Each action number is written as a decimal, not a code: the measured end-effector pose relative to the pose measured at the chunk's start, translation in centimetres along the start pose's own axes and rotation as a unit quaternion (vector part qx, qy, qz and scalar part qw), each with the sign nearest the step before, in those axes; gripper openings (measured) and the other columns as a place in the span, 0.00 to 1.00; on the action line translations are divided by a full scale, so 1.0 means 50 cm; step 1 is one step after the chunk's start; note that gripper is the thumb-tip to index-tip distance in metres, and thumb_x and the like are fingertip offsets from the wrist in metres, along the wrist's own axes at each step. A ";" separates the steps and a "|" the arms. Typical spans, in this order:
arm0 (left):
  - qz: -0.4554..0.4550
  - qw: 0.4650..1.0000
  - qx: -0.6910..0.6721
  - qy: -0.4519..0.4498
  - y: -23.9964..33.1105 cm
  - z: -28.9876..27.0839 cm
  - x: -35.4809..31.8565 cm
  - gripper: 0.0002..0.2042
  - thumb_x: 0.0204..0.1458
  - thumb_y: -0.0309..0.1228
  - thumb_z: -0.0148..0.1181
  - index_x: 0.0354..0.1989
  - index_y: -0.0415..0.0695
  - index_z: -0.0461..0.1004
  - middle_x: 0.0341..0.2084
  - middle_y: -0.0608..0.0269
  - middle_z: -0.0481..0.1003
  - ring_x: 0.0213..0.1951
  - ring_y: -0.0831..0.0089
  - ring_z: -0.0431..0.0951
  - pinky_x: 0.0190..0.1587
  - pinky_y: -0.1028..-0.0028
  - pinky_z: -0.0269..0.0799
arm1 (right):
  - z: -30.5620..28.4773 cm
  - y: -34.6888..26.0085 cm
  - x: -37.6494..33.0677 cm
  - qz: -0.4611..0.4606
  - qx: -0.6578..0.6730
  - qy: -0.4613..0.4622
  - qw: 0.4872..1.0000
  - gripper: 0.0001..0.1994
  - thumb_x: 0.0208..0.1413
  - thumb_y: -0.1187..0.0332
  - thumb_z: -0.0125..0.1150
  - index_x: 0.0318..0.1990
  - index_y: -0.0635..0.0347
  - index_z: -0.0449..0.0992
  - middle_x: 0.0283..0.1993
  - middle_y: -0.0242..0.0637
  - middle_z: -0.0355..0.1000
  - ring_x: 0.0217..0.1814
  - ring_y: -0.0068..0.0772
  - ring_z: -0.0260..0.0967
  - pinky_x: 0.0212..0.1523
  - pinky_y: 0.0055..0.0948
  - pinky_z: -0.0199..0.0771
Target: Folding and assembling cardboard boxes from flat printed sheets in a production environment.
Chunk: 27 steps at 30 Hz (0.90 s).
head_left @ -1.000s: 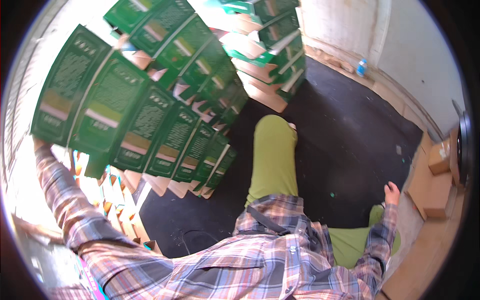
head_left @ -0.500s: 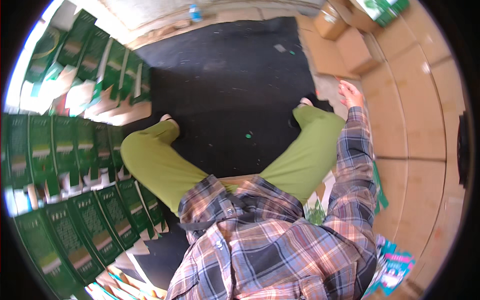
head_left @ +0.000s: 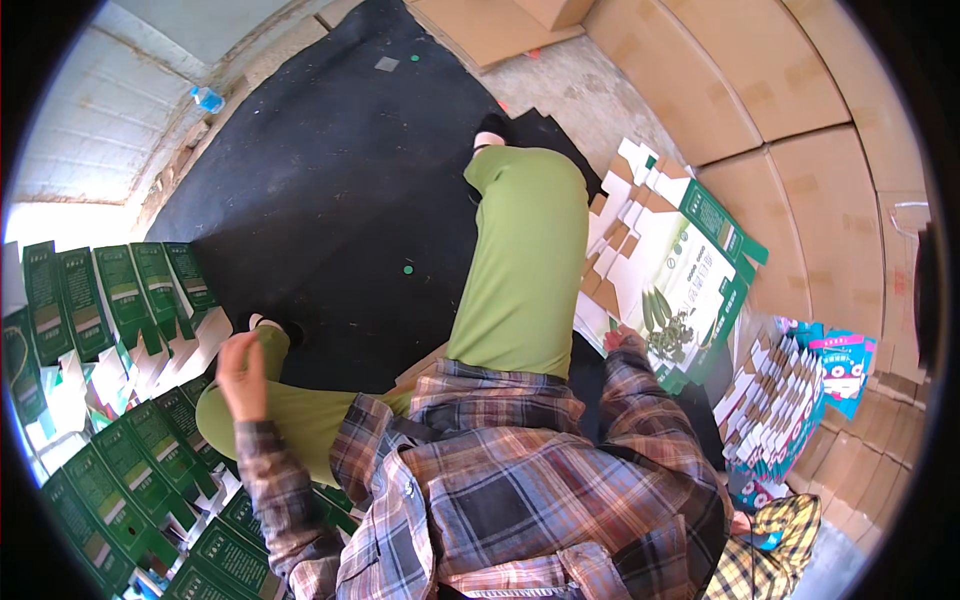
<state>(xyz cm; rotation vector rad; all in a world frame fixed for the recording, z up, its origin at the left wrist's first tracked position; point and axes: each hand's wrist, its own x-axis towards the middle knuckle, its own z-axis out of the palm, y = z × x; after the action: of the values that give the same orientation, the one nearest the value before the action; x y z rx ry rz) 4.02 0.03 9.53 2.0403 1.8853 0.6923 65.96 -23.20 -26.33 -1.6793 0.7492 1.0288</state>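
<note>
My right hand [head_left: 625,341] is at the near left edge of a flat carton [head_left: 690,290], white and green with a picture of green vegetables. Its fingers are closed at that edge, partly hidden by the cuff. The carton lies on top of several others, whose slotted white and brown flaps stick out. My left hand [head_left: 242,377] is raised over my left knee, beside standing green cartons [head_left: 135,455]. Motion blurs its fingers, and nothing shows clearly in it.
More green cartons [head_left: 125,285] stand in rows at the left. Brown boxes [head_left: 745,80] are stacked along the right. Turquoise and white cartons [head_left: 770,415] stand at the lower right, near another person's yellow checked sleeve [head_left: 770,545]. Black sheeting [head_left: 330,180] covers the floor; a blue bottle [head_left: 207,99] lies by the wall.
My view has turned toward the right. The right hand has come back from its far reach to the flat carton. My left hand has come into view.
</note>
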 end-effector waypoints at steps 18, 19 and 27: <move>-0.001 0.982 0.023 -0.186 -0.015 0.123 -0.013 0.11 0.46 0.21 0.58 0.40 0.39 0.75 0.36 0.54 0.73 0.38 0.58 0.75 0.43 0.67 0.70 | -0.014 -0.086 -0.013 0.018 0.327 0.027 0.944 0.16 0.57 0.57 0.54 0.44 0.59 0.62 0.37 0.40 0.67 0.38 0.36 0.67 0.36 0.36 0.74; -0.007 0.982 0.023 -0.189 -0.014 0.125 -0.012 0.11 0.46 0.21 0.58 0.40 0.39 0.75 0.36 0.54 0.73 0.38 0.58 0.75 0.42 0.67 0.70 | -0.023 -0.084 -0.005 0.017 0.328 0.026 0.944 0.16 0.57 0.57 0.54 0.44 0.59 0.62 0.37 0.40 0.67 0.38 0.36 0.67 0.36 0.36 0.74; -0.020 0.979 0.056 -0.193 -0.013 0.106 -0.020 0.11 0.46 0.21 0.58 0.39 0.39 0.75 0.34 0.55 0.73 0.34 0.59 0.75 0.40 0.67 0.70 | 0.027 -0.069 -0.038 -0.053 0.174 0.064 0.981 0.18 0.59 0.58 0.47 0.51 0.58 0.63 0.35 0.37 0.66 0.29 0.30 0.66 0.28 0.29 0.72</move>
<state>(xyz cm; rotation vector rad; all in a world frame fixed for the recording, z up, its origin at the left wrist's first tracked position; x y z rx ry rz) 6.16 -0.25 4.56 2.0182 1.7608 0.1633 67.65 -20.82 -23.39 -1.4727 0.8593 0.6756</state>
